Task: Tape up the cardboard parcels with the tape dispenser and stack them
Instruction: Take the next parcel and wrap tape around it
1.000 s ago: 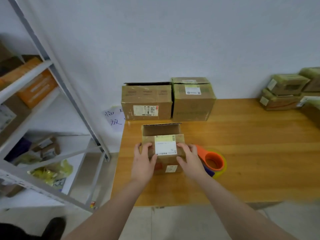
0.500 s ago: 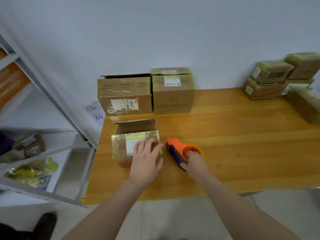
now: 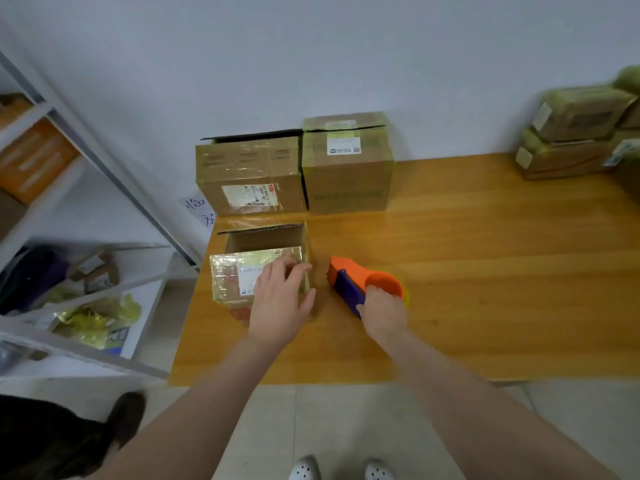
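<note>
Parcel (image 3: pixel 228 278): its flap may spring up if the flat left hand (image 3: pixel 280 303) lifts while the right hand (image 3: pixel 384 313) grips the tape dispenser (image 3: pixel 349 275).

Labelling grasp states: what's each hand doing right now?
Left hand: open, pressing down on the small parcel.
Right hand: holding the tape dispenser.

White wall (image 3: pixel 311 46), metal shelving (image 3: pixel 104 161)

Left grip (image 3: pixel 278 299) lies flat, palm down, fingers (image 3: pixel 277 273) relaxed and slightly spread; right grip (image 3: pixel 382 311) curls round the tape dispenser (image 3: pixel 349 284).
</note>
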